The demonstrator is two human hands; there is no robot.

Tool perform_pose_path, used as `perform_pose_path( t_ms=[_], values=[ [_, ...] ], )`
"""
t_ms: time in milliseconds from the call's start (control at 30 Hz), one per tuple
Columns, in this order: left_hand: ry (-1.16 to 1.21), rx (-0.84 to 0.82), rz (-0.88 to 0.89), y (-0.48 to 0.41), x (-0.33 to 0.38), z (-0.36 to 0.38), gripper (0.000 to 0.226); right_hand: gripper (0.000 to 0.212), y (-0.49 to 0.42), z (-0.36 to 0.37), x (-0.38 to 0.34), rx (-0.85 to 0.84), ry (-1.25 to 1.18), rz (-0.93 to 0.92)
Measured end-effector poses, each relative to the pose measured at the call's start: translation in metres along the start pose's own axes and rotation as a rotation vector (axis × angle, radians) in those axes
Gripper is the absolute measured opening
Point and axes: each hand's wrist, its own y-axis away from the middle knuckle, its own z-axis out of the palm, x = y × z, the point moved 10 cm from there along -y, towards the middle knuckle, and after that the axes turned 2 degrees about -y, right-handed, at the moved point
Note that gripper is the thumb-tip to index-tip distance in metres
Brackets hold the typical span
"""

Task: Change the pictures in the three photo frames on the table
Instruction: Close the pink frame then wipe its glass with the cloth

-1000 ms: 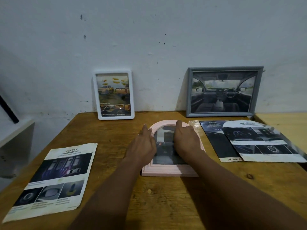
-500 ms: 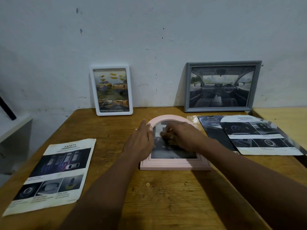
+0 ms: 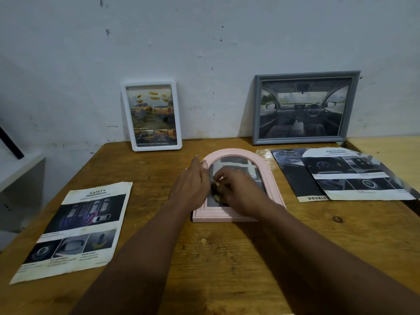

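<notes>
Blocking the picture [image 3: 234, 165], right hand [image 3: 238, 188]

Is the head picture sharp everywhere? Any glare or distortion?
Head view: dim, soft light; the right hand and left hand over the pink frame are blurred; the wide lens seems to warp the grey frame; the leaflets at right show faint sheen.

A scuffed white wall [image 3: 227, 42] backs the wooden bench [image 3: 227, 258]; a paler bench [image 3: 391, 153] adjoins on the right, a white shelf [image 3: 18, 171] stands left
</notes>
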Motion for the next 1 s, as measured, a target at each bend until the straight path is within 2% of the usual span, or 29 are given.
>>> perform_pose_path(
  t_ms=[33, 100, 200, 267, 333, 433, 533, 633, 733, 867, 1000],
  values=[
    [-0.009, 0.003, 0.008, -0.001, 0.000, 0.000, 0.058, 0.038, 0.004, -0.005, 0.003, -0.067, -0.007, -0.031],
    [-0.026, 0.008, 0.023, -0.002, 0.001, 0.000, 0.058, 0.031, 0.011, -0.020, 0.010, -0.095, 0.168, -0.073],
    [-0.046, 0.004, 0.017, 0.000, 0.001, 0.000, 0.058, 0.032, 0.024, -0.041, 0.015, 0.014, 0.564, -0.057],
    [-0.053, 0.001, 0.015, 0.001, 0.002, 0.000, 0.058, 0.037, 0.036, -0.041, 0.012, 0.069, 0.639, 0.020],
    [-0.058, 0.008, 0.012, 0.001, 0.003, -0.001, 0.057, 0.041, 0.040, -0.035, 0.004, 0.114, 0.565, 0.070],
    [-0.051, 0.014, 0.006, -0.002, 0.002, 0.001, 0.055, 0.041, 0.035, -0.016, -0.009, 0.157, 0.231, 0.061],
    [-0.032, 0.008, 0.004, -0.002, -0.002, 0.002, 0.056, 0.036, 0.028, 0.004, -0.011, 0.071, -0.112, 0.007],
    [-0.035, 0.000, 0.008, -0.003, -0.004, 0.002, 0.056, 0.033, 0.031, 0.004, 0.003, -0.110, -0.238, 0.003],
    [-0.064, -0.004, 0.013, -0.002, -0.001, 0.000, 0.056, 0.033, 0.035, -0.008, 0.010, -0.221, -0.151, -0.047],
    [-0.142, -0.012, 0.039, 0.000, 0.004, -0.001, 0.054, 0.034, 0.044, -0.041, 0.034, -0.253, 0.071, -0.025],
    [-0.242, -0.013, 0.073, 0.001, 0.014, -0.004, 0.050, 0.024, 0.056, -0.056, 0.040, -0.244, 0.292, -0.061]
  ],
)
